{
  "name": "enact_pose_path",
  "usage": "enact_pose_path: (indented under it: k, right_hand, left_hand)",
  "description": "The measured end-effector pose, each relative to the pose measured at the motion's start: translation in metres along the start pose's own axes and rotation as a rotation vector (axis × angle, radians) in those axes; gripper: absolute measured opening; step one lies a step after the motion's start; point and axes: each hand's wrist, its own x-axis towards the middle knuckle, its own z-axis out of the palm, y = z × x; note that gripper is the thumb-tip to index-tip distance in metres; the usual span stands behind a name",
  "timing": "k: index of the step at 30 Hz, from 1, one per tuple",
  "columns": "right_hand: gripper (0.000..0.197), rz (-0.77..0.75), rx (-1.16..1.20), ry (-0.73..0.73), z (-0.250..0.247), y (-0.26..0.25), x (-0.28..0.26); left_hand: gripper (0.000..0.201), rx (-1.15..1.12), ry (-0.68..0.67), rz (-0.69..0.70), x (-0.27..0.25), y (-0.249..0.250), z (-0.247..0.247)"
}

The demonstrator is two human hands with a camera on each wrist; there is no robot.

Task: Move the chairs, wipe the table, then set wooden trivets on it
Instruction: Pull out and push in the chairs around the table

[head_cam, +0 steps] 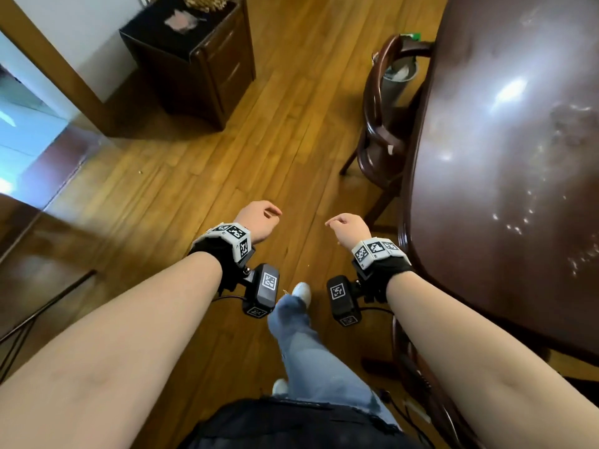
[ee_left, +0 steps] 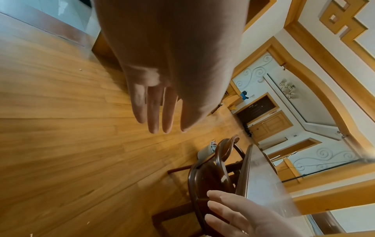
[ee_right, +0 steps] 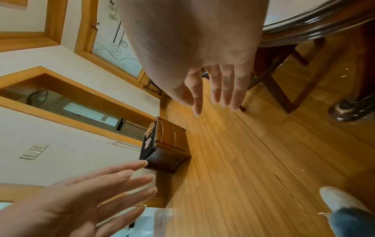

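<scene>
A dark glossy wooden table fills the right of the head view, with pale smears on its top. One dark curved-back chair is tucked against its near-left edge, and part of another chair shows under my right forearm. My left hand and right hand hover side by side over the floor, left of the table, holding nothing. The left wrist view shows my left hand with straight fingers, above the chair. Seen from the right wrist, my right hand also has straight fingers.
A dark cabinet stands against the wall ahead on the left. A grey bin sits behind the tucked chair. Wooden floor lies between the cabinet and the table. My leg and white shoe are below my hands.
</scene>
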Motion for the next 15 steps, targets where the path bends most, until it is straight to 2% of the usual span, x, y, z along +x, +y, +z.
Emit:
enact_pose_path:
  k: [6, 11, 15]
  right_hand:
    - [0.029, 0.007, 0.015, -0.008, -0.031, -0.069, 0.106]
    - [0.026, 0.061, 0.038, 0.009, -0.061, -0.112, 0.182]
    - [0.025, 0.126, 0.107, 0.094, -0.081, -0.135, 0.245]
  left_hand:
    - [0.023, 0.051, 0.012, 0.032, 0.116, 0.039, -0.062]
    - [0.028, 0.025, 0.016, 0.065, 0.204, 0.083, -0.095]
    - [0.028, 0.054, -0.020, 0.115, 0.279, 0.111, -0.111]
